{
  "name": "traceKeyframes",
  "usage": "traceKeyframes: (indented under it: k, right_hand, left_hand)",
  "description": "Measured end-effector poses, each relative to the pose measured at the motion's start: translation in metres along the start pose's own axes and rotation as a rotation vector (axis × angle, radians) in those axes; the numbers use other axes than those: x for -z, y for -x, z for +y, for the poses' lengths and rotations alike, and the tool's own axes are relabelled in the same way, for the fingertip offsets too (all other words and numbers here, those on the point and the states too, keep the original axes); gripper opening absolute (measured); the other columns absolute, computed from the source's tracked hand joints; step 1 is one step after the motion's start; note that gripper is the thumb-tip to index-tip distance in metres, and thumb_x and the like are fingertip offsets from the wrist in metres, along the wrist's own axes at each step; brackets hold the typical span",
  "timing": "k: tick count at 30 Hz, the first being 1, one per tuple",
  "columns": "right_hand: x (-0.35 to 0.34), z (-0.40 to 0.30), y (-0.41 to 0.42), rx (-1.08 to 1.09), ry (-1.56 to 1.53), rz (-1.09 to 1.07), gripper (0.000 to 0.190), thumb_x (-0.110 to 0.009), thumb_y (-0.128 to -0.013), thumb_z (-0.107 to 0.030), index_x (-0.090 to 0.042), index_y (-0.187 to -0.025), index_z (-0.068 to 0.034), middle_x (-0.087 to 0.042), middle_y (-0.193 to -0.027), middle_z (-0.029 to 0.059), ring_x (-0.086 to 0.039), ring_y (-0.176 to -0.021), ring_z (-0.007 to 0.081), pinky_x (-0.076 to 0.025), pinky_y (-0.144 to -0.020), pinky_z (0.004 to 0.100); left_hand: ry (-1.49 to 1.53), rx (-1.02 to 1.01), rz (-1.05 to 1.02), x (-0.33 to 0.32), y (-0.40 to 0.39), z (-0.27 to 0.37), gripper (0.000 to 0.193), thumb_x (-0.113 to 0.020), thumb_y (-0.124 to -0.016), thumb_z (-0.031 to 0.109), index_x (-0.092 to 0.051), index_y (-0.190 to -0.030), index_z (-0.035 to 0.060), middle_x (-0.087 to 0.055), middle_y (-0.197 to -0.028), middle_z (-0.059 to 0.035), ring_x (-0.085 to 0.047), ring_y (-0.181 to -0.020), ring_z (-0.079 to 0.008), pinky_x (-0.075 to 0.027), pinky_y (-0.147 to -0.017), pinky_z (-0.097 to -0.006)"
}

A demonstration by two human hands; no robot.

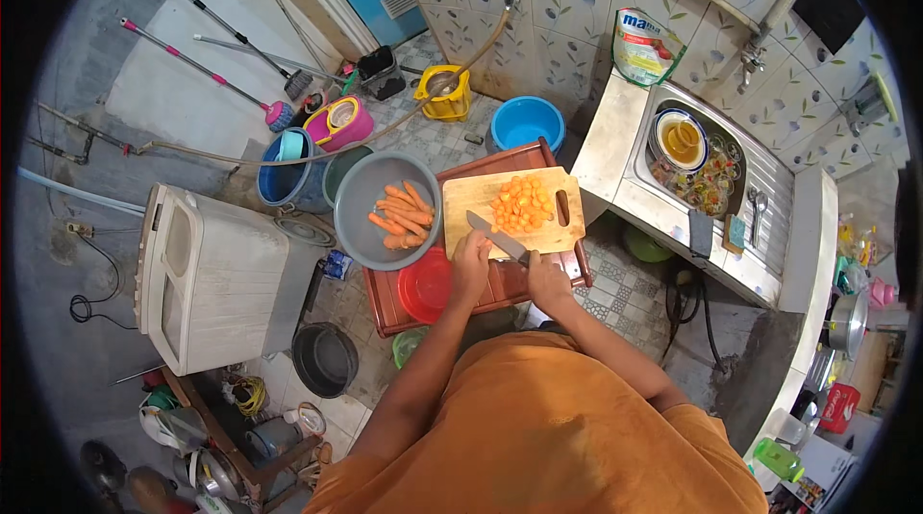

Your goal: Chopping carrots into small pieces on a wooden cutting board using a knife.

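Observation:
My right hand (549, 282) is closed on the dark handle of a kitchen knife (503, 239), whose blade points up and left over the near edge of a wooden cutting board (461, 200). My left hand (472, 261) is at the board's near left edge, close beside the blade; whether its fingers hold a piece of carrot cannot be told. A heap of cut carrot pieces (520, 204) lies on the board, left of its handle slot. Whole carrots (405, 215) rest in a grey plastic basin (350, 240) to the left. A red bowl (422, 290) is near my left wrist.
Board and red bowl are on a low reddish-brown table (382, 305). Beyond it is a blue basin (528, 123). At right, a metal sink (642, 153) holds dishes and glasses. A white washing machine (216, 283) is at left; a hose (389, 126) crosses above the buckets.

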State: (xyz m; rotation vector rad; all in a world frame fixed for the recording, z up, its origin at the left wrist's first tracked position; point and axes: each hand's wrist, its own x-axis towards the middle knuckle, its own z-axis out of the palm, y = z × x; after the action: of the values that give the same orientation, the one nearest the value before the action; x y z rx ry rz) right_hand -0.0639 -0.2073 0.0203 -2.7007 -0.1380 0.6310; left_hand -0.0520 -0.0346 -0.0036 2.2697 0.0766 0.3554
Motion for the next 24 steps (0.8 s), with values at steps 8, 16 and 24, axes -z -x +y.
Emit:
traceKeyframes:
  k: [8,16,24]
  right_hand:
    - [-0.01,0.011,-0.003,0.111,0.08,0.131,0.025,-0.055,-0.093,-0.02,-0.049,-0.108,-0.001,-0.062,-0.104,0.0225,-0.067,-0.093,0.0363,-0.057,-0.074,0.0445]
    - [0.004,0.009,0.006,0.121,0.029,0.086,0.027,-0.054,-0.094,-0.022,-0.05,-0.108,0.0,-0.062,-0.103,0.0257,-0.067,-0.09,0.0381,-0.056,-0.073,0.045]
    - [0.014,0.007,0.015,0.106,-0.255,0.054,0.035,-0.051,-0.095,-0.031,-0.056,-0.109,0.001,-0.066,-0.088,0.0268,-0.066,-0.082,0.0445,-0.052,-0.075,0.0532]
  left_hand:
    - [-0.099,-0.026,-0.222,0.008,-0.003,0.009,0.032,-0.055,-0.094,0.011,-0.062,-0.125,0.0125,-0.057,-0.097,-0.0163,-0.061,-0.088,-0.037,-0.051,-0.075,-0.0455]
    - [-0.25,-0.034,-0.267,0.004,-0.005,0.007,0.035,-0.05,-0.096,0.009,-0.06,-0.128,0.0139,-0.053,-0.101,-0.0194,-0.06,-0.091,-0.0393,-0.05,-0.075,-0.0459]
    - [-0.072,-0.023,-0.039,0.01,0.005,-0.009,0.038,-0.063,-0.087,0.003,-0.052,-0.123,0.0024,-0.054,-0.1,-0.0199,-0.059,-0.09,-0.0354,-0.048,-0.077,-0.042]
